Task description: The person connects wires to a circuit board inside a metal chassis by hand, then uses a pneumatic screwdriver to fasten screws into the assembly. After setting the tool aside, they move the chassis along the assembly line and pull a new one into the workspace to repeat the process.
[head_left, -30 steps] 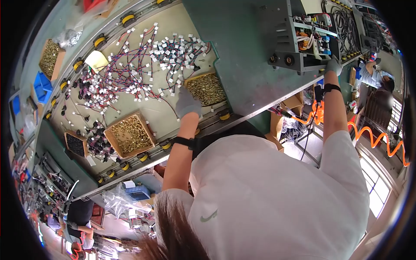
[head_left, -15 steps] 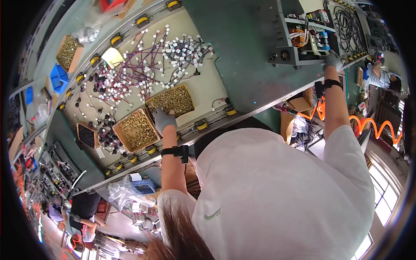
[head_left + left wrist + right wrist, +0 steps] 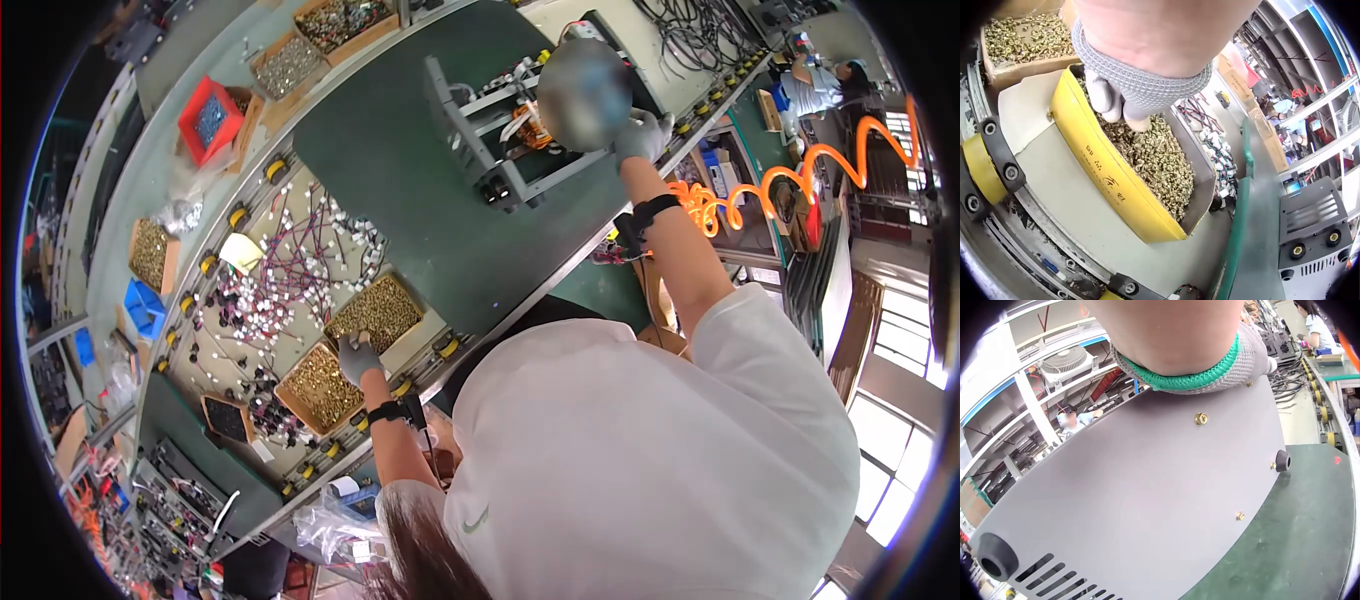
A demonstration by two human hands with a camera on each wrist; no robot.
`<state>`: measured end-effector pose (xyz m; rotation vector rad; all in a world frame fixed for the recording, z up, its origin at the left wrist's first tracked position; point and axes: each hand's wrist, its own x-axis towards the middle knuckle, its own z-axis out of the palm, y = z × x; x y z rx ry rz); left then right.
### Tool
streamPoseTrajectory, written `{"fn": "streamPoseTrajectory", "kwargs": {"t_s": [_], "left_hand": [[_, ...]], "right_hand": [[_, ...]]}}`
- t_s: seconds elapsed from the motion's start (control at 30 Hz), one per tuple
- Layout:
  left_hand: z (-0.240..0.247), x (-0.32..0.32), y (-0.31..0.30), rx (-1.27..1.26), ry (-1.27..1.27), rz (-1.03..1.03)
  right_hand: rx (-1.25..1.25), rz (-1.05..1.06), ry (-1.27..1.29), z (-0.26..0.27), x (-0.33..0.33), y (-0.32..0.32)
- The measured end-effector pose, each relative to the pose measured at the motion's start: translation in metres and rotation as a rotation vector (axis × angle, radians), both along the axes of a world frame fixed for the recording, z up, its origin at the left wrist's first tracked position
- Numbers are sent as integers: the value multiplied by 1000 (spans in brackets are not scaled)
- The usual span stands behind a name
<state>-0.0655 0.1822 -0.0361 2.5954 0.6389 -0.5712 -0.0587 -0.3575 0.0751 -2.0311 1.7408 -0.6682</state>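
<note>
My gloved left hand [image 3: 358,362] dips its fingertips among small brass-coloured parts [image 3: 1163,164] in the yellow box [image 3: 1099,159], beside a cardboard box [image 3: 1030,70]; I cannot tell whether they pinch any. My right hand [image 3: 643,138] is at the edge of the grey metal case [image 3: 1141,475] on the green surface [image 3: 390,190], its fingers too hidden to tell their grip

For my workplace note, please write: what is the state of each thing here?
Left hand: reaches into yellow box
Yellow box: open, holding brass-coloured screws
Cardboard box: open, partly filled
Right hand: holds metal chassis
Metal chassis: open, tilted up
Wire harnesses: loose, heaped
Orange coiled hose: unevenly stretched
</note>
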Motion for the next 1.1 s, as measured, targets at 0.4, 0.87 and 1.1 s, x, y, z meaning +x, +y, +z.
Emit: {"fn": "streamPoseTrajectory", "kwargs": {"t_s": [0.4, 0.87, 1.1], "left_hand": [[25, -2, -28, -800, -495, 435], [136, 0, -148, -1438, -242, 488], [160, -7, -171, -1476, -85, 463]], "right_hand": [[-4, 496, 83, 15, -49, 61], [614, 664, 407, -104, -284, 43], [801, 551, 8, -170, -261, 32]]}}
